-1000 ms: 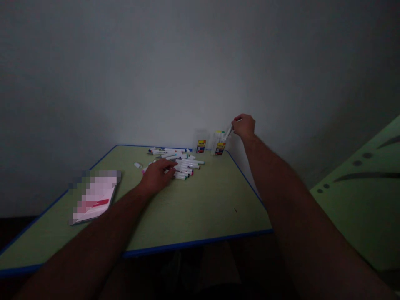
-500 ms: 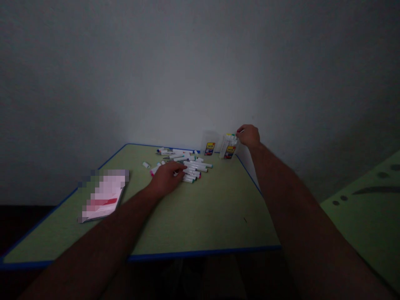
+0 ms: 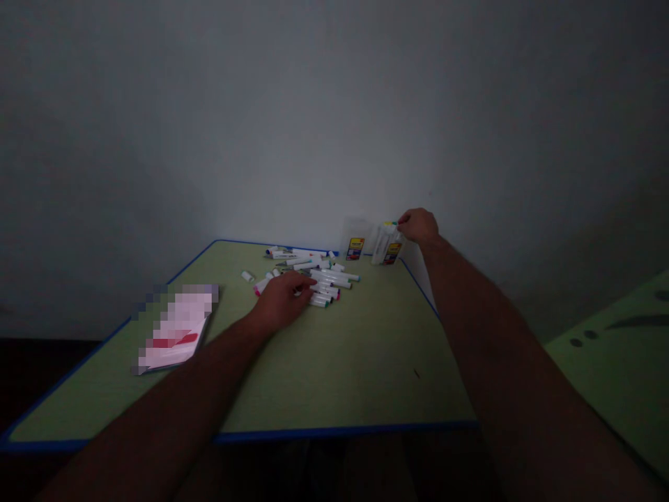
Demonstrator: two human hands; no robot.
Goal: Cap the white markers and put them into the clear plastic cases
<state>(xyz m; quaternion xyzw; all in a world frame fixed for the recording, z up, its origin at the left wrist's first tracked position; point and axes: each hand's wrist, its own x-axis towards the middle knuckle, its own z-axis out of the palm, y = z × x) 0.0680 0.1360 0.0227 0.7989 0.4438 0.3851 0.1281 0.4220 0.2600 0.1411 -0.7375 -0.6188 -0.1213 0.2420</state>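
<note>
A loose heap of white markers point(image 3: 334, 275) with coloured ends lies towards the back of the green table point(image 3: 334, 369). My left hand point(image 3: 285, 300) rests at the near left of the heap, thumb and fingers pinched on the end of one marker. At the back right, a clear plastic case point(image 3: 380, 247) with a yellow, red and blue label stands upright and holds several markers. My right hand point(image 3: 421, 226) is at its top right edge, fingers pinched on a marker with a pinkish end point(image 3: 401, 222). The fingertips partly hide that marker.
A second clear case point(image 3: 356, 240) stands left of the first, against the wall point(image 3: 334, 125). A loose white cap point(image 3: 247, 276) lies left of the heap. At the table's left is a pale, pixelated flat item point(image 3: 180, 328). Another green surface point(image 3: 621, 348) is at the right.
The whole view has shifted slightly. My right hand stays at the top of the case and my left hand stays at the heap, both with hardly any movement.
</note>
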